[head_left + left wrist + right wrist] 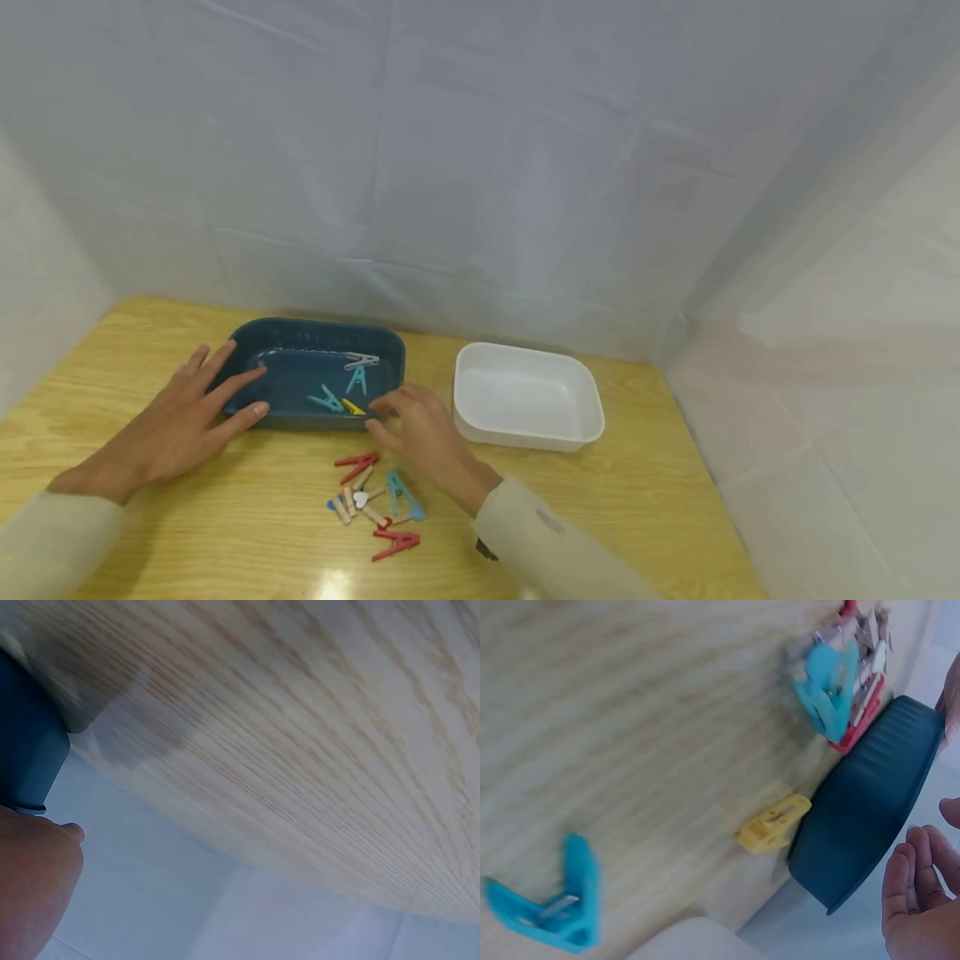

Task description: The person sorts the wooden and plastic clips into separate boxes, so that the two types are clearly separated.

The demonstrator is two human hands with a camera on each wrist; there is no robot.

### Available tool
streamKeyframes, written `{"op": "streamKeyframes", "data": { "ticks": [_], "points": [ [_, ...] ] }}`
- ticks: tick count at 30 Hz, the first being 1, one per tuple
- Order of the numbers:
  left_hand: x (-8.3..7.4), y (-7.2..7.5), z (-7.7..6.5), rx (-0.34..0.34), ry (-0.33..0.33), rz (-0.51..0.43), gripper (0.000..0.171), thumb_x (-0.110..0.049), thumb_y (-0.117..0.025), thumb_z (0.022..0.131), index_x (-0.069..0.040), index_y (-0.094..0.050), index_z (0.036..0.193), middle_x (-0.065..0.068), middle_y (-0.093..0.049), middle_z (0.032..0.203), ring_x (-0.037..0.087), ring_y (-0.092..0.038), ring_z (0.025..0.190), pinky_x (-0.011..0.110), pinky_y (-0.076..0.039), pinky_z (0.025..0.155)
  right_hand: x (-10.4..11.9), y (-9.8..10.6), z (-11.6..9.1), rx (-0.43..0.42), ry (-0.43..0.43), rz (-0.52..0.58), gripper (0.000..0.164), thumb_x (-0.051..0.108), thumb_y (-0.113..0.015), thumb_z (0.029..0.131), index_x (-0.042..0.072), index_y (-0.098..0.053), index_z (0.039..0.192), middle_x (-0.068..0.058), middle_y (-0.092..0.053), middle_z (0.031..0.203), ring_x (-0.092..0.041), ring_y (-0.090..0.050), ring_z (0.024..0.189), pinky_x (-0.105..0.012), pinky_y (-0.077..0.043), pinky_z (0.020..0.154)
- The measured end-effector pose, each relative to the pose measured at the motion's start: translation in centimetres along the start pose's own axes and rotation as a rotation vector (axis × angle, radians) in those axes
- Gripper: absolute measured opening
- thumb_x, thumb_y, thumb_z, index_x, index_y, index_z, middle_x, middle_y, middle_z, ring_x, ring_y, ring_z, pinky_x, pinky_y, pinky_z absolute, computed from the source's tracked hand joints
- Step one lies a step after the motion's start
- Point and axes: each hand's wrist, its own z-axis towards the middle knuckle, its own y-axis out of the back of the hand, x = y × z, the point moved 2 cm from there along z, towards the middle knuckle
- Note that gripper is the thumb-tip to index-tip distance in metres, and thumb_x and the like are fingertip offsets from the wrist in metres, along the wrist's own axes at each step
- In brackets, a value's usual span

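My left hand point(187, 412) lies with spread fingers over the left end of a dark blue tray point(322, 327). At the tray's front right corner is my right hand point(431, 437). Its thumb and fingers are apart, with nothing visible between them, also in the right wrist view, where the fingers point(922, 881) bend loosely. Inside the tray lie a yellow clothespin point(352, 407), two light blue clothespins point(327, 400) and a greyish-white clothespin point(362, 360). The right wrist view has another yellow clothespin point(771, 823) on the table beside the tray and a blue clothespin point(555, 900) farther off.
In front of the tray is a pile with red clothespins point(396, 543), a light blue clothespin point(405, 497) and several small wooden pegs point(348, 500), some with hearts. A white tray point(525, 437) stands right of the blue one. Behind the wooden table hangs a pale sheet point(480, 167).
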Motion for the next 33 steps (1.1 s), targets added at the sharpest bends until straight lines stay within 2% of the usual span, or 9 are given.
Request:
{"op": "streamKeyframes", "data": {
  "ticks": [7, 11, 15, 21, 28, 33],
  "points": [
    [0.1, 0.1, -0.1, 0.013, 0.005, 0.000, 0.069, -0.051, -0.050, 0.115, -0.010, -0.038, 0.170, 0.028, 0.006, 0.182, 0.058, 0.016, 0.164, 0.078, 0.007, 0.129, -0.8, -0.6, -2.0, 0.021, -0.010, 0.025, 0.022, 0.028, -0.075, 0.105, 0.013, -0.083, 0.118, 0.003, -0.077, 0.111, -0.009, -0.069, 0.103, -0.019, -0.058, 0.091],
    [0.3, 0.2, -0.1, 0.014, 0.008, -0.001, 0.069, -0.050, -0.051, 0.115, -0.010, -0.038, 0.170, 0.028, 0.006, 0.181, 0.059, 0.016, 0.164, 0.080, 0.005, 0.128, -1.2, -1.2, -3.1, 0.012, 0.040, -0.032, 0.019, 0.027, -0.078, 0.102, 0.013, -0.084, 0.113, 0.003, -0.078, 0.103, -0.008, -0.070, 0.096, -0.016, -0.056, 0.087],
    [0.4, 0.3, -0.2, 0.011, 0.008, -0.004, 0.069, -0.050, -0.052, 0.115, -0.009, -0.039, 0.169, 0.029, 0.005, 0.181, 0.060, 0.014, 0.164, 0.081, 0.005, 0.127, -1.5, -1.7, -4.1, 0.035, 0.055, -0.077, 0.022, 0.028, -0.080, 0.100, 0.014, -0.084, 0.115, 0.005, -0.077, 0.102, -0.006, -0.068, 0.093, -0.015, -0.054, 0.087],
    [0.3, 0.3, -0.2, 0.008, 0.006, -0.005, 0.069, -0.050, -0.051, 0.115, -0.009, -0.039, 0.169, 0.029, 0.005, 0.181, 0.059, 0.016, 0.164, 0.081, 0.005, 0.128, -2.0, -1.9, -5.6, 0.072, 0.036, -0.087, 0.029, 0.035, -0.080, 0.099, 0.012, -0.082, 0.116, 0.005, -0.073, 0.099, -0.004, -0.062, 0.091, -0.016, -0.054, 0.084],
    [0.4, 0.3, -0.2, 0.006, 0.005, 0.002, 0.068, -0.049, -0.051, 0.115, -0.009, -0.039, 0.169, 0.029, 0.004, 0.181, 0.059, 0.015, 0.164, 0.080, 0.005, 0.128, -2.0, -2.0, -7.0, 0.161, -0.068, -0.027, 0.038, 0.045, -0.077, 0.097, 0.014, -0.081, 0.117, 0.010, -0.067, 0.102, -0.004, -0.060, 0.100, -0.020, -0.055, 0.091],
    [0.3, 0.4, -0.1, 0.004, 0.004, 0.004, 0.068, -0.050, -0.051, 0.115, -0.009, -0.039, 0.169, 0.029, 0.004, 0.181, 0.059, 0.016, 0.164, 0.080, 0.005, 0.128, -2.0, -2.2, -7.5, 0.188, -0.079, -0.046, 0.041, 0.052, -0.078, 0.097, 0.015, -0.080, 0.117, 0.012, -0.063, 0.099, -0.004, -0.058, 0.099, -0.019, -0.054, 0.089]
  ]
}}
